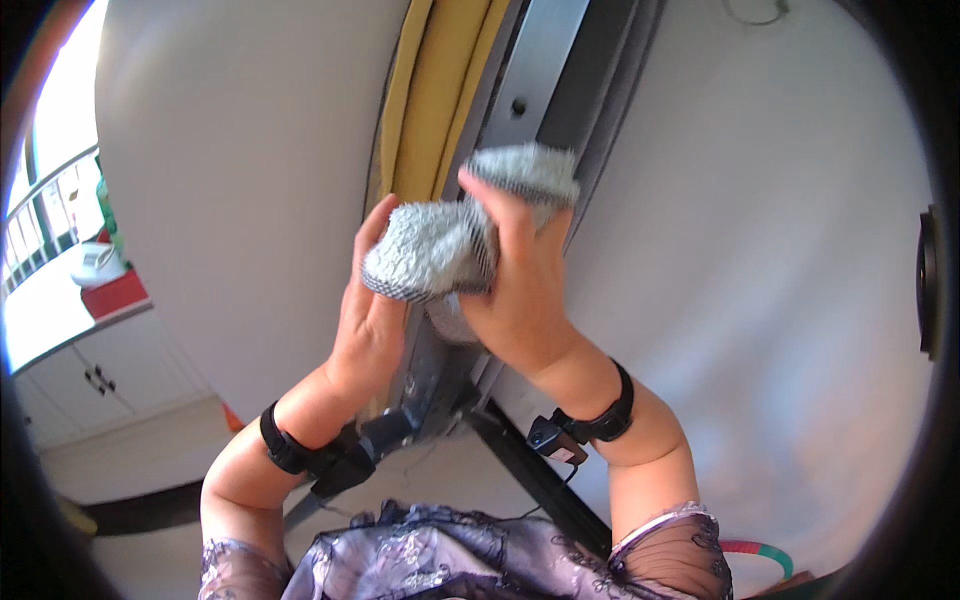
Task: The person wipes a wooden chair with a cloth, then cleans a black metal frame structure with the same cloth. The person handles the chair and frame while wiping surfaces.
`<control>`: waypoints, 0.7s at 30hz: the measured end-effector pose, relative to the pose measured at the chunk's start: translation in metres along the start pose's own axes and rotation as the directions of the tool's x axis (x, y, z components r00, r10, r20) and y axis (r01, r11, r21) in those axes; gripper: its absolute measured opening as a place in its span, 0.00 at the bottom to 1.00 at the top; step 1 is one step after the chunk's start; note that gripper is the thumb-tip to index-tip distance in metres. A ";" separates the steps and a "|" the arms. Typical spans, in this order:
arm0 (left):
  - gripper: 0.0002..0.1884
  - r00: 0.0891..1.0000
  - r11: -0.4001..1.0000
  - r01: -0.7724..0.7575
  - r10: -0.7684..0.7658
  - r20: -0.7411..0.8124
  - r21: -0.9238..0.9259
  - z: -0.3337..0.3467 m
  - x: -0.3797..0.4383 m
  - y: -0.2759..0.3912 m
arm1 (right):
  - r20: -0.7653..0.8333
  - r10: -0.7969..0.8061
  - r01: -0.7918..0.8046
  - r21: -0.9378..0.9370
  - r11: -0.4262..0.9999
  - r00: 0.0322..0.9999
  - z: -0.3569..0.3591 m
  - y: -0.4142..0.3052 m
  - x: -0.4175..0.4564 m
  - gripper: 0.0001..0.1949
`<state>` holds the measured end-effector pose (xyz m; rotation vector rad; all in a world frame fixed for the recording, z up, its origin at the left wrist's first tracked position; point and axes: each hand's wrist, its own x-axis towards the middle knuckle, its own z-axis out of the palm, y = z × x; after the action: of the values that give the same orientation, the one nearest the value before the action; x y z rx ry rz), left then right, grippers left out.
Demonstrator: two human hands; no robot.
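A grey fluffy cloth with checked edging is bunched between my two hands. My right hand grips it, with one folded part standing out above the fingers. My left hand is on the cloth's left side, thumb and fingers around its edge; its fingertips are partly hidden behind the cloth. Behind the hands rises a metal bar with a round hole, set in a dark upright frame, with yellow padding along its left side.
Black frame legs spread near the floor below my hands. White walls stand on both sides. At the left are a white cabinet, a red box and a railing. Part of a coloured hoop lies at the lower right.
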<state>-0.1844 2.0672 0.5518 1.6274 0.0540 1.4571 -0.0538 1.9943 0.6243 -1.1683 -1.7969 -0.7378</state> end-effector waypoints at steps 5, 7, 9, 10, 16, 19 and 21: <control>0.29 0.969 0.963 0.222 -0.236 -0.079 -0.152 -0.020 -0.055 0.009 | 0.149 -0.002 -0.011 0.082 0.997 0.989 0.010 -0.005 -0.061 0.38; 0.29 0.952 0.959 0.272 -0.280 -0.121 -0.081 -0.022 -0.075 0.006 | 0.105 -0.032 0.022 0.092 0.996 0.994 0.009 -0.006 -0.042 0.39; 0.30 0.941 0.946 0.322 -0.316 -0.120 0.042 -0.025 -0.087 0.014 | -0.013 -0.079 0.080 0.091 0.993 0.997 0.003 -0.003 -0.014 0.43; 0.30 0.944 0.943 0.316 -0.300 -0.136 0.109 -0.021 -0.084 0.020 | -0.074 -0.101 0.107 0.090 0.990 0.992 -0.001 0.001 0.004 0.45; 0.29 0.929 0.950 0.303 -0.276 -0.247 0.080 -0.020 -0.108 0.029 | -0.152 -0.264 0.267 -0.002 0.964 0.953 -0.010 -0.002 0.037 0.35; 0.28 0.897 0.929 0.361 -0.320 -0.306 0.085 -0.021 -0.127 0.027 | -0.130 -0.245 0.259 0.111 0.959 0.961 0.005 0.003 0.006 0.41; 0.29 0.873 0.908 0.409 -0.360 -0.329 0.090 -0.021 -0.138 0.026 | -0.006 -0.201 0.199 0.174 0.964 0.980 0.004 0.004 -0.022 0.41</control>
<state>-0.2555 1.9853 0.4601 1.3944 0.6521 1.3975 -0.0474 1.9898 0.6033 -0.8875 -1.9669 -0.6740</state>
